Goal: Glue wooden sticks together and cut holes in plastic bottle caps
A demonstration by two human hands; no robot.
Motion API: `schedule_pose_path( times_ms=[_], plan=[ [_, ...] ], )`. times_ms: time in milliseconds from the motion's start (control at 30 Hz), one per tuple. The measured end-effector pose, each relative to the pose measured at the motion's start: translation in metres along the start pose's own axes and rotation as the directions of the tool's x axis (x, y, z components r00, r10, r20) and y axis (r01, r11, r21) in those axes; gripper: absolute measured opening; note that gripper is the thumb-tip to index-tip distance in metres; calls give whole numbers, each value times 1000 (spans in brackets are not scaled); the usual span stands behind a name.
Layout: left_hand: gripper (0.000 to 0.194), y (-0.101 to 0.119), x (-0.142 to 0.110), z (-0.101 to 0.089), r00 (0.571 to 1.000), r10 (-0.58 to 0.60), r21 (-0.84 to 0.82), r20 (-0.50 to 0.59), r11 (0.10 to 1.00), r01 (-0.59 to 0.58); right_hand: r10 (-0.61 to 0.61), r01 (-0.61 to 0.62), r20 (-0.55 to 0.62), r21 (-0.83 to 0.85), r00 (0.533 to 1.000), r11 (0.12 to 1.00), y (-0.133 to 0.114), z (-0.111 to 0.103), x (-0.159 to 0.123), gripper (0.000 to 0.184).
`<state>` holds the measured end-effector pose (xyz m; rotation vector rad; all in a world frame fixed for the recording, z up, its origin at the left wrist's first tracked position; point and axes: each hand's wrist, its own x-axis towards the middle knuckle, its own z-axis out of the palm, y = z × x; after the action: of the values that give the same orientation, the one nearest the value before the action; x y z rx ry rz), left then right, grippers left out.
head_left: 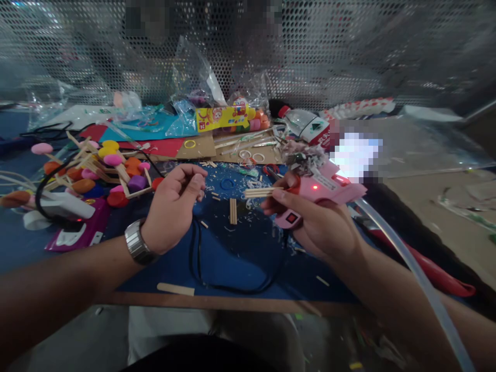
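My right hand (323, 219) is closed around a pink hot glue gun (323, 183) with a lit red light; a clear glue stick (411, 263) trails from its back. The same hand pinches a few short wooden sticks (259, 192) between thumb and fingers, their ends pointing left. My left hand (172, 206), with a metal watch (138, 243) on its wrist, is raised over the table with fingers curled and thumb against them. Anything inside that curl is hidden. Between the hands, a small row of wooden sticks (233, 211) lies on the blue tabletop (240, 258).
A stick structure with coloured pompom-like pieces (112, 160) stands left, near a purple power strip (83, 227). A bottle (306, 126), a yellow-labelled bag (225, 118) and a glowing screen (356, 155) lie behind. Red-handled pliers (426, 263) rest at right. A black cable (240, 290) loops in front.
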<state>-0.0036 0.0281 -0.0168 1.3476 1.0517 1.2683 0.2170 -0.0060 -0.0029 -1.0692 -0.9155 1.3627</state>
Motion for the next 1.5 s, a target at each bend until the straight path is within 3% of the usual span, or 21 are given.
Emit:
schedule_pose_path(
  times_ms=[133, 267, 400, 533, 700, 1000, 1267, 1500],
  plan=[
    [14, -1, 3, 0, 999, -5, -55, -46, 998, 3, -36, 36, -56, -10, 998, 999, -4, -1, 1, 32],
    [20, 2, 0, 0, 999, -1, 148, 51, 989, -7, -18, 16, -60, -23, 998, 1000, -5, -2, 1, 32],
    [22, 13, -10, 1, 975, 84, 391, 206, 906, -161, 42, -42, 21, -9, 999, 999, -1, -1, -1, 39],
    [25, 16, -17, 2, 918, 189, 371, 349, 872, -320, 52, -46, 88, -63, 995, 997, 7, -3, -2, 39],
    [15, 10, -16, 3, 904, 265, 364, 336, 849, -384, 45, -28, 134, -123, 990, 992, 15, -8, -1, 36],
    [14, 16, -13, 3, 933, 159, 293, 322, 921, -258, 82, -61, 180, -117, 980, 991, 12, -7, -2, 40],
    [28, 15, -11, 5, 948, 27, 171, 318, 981, -86, 81, -67, 241, -66, 967, 996, 10, -6, -2, 37],
    [29, 14, -11, 7, 934, -52, -4, 354, 998, 57, 140, -150, 275, 15, 951, 989, 4, -2, -4, 39]
  ],
)
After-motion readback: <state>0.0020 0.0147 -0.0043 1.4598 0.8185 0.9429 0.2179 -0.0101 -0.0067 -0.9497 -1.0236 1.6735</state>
